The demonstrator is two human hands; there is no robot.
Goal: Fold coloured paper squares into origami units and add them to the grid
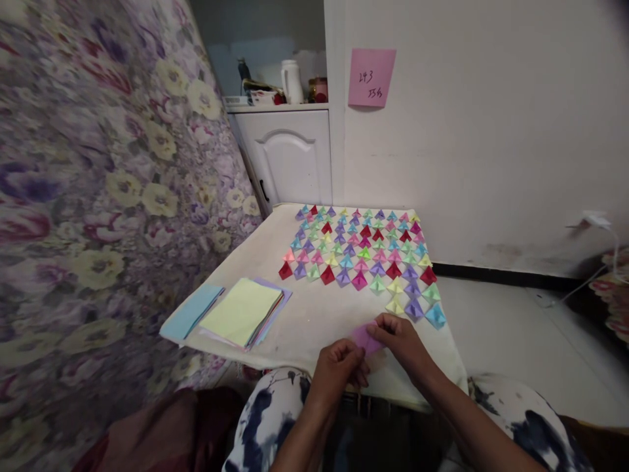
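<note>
A small pink-purple piece of folded paper (364,337) is held between my two hands, just above the front edge of the cloth-covered table (304,328). My left hand (343,364) pinches its lower left side with thumb and fingers. At its upper right, my right hand (396,332) grips the paper between thumb and index finger. The exact folds are too small to make out. Beyond my hands, rows of small folded paper pieces (359,281) in many colours cover the far right part of the table.
A stack of coloured paper sheets (240,313), pale yellow on top, lies at the table's left, beside a pile of blue sheets (189,313). A floral curtain (122,196) hangs along the left. Behind stand a white cabinet (289,154) and a wall bearing a pink note (372,77).
</note>
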